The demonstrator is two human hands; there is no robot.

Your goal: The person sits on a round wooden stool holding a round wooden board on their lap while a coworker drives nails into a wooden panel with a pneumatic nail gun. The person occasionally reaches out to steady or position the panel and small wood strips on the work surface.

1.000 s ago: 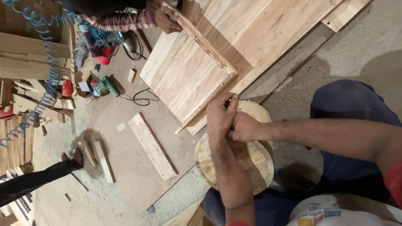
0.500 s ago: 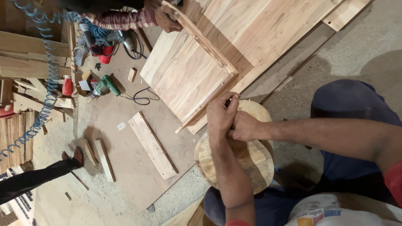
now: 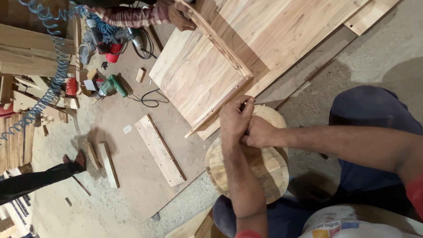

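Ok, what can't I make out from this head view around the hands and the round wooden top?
- What the left hand pinches: too small, covered by its fingers.
- Right hand grip: palm hidden behind the left hand.
- Round wooden top: middle hidden under both forearms.
- Wooden frame: cut off by the top edge.
- Other person's hand: body cut off by the top edge.

Both hands, left (image 3: pixel 235 120) and right (image 3: pixel 260 134), clasped together over round wooden stool (image 3: pixel 251 169), beside wooden panel (image 3: pixel 200 79).
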